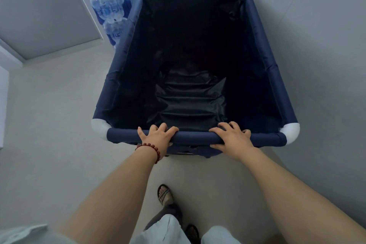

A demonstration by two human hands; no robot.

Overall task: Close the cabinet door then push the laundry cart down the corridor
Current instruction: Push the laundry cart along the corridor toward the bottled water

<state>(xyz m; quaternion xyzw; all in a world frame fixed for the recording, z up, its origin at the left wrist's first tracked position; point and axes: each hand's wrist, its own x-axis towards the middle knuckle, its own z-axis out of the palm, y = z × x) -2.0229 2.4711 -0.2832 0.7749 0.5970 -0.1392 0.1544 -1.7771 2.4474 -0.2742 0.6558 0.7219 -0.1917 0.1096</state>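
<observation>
Laundry cart (pixel 126 69), one, empty: left hand (pixel 156 134) and right hand (pixel 233 136) each grip clenched on its near rail (pixel 193 137).

Storage corridor, grey floor (pixel 49 125), stacked bottled-water packs (pixel 111 6), laundry cart (pixel 198 45)

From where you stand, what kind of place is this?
Probably a service corridor or storeroom of a hotel or similar building. Both hands grip the near rail of an empty navy fabric laundry cart, shrink-wrapped packs of bottled water are stacked ahead on the left, and the floor is bare and pale.
</observation>
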